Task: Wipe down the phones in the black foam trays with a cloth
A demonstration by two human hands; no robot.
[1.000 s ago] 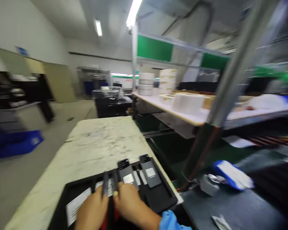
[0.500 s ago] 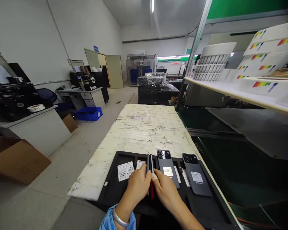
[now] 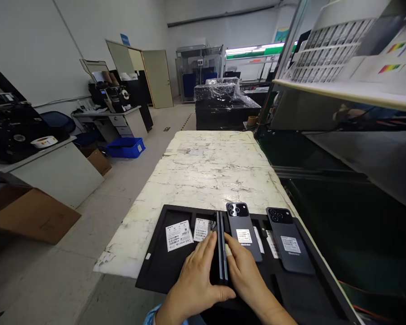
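Note:
My left hand [image 3: 195, 279] and my right hand [image 3: 246, 272] press flat against the two faces of a dark smartphone [image 3: 222, 253], which stands on its long edge over a black foam tray [image 3: 153, 276]. Two more dark grey smartphones lie face down in the tray, with white back labels: one [image 3: 244, 229] close to my right hand, one [image 3: 289, 239] farther right. Two white barcode cards [image 3: 178, 235] lie left of the held phone, and a second card [image 3: 201, 229] sits almost against it.
The tray lies at the near end of a scuffed white table [image 3: 203, 180]. A shelf [image 3: 345, 88] with label rolls overhangs on the right. Left of the table are a blue crate [image 3: 126, 147] and flattened cardboard [image 3: 30, 215]. Wrapped goods [image 3: 223, 101] stand beyond.
My view has swung from the blurred shelf side to face along the table. The held phone now stands more squarely between my hands, and the red item below it no longer shows.

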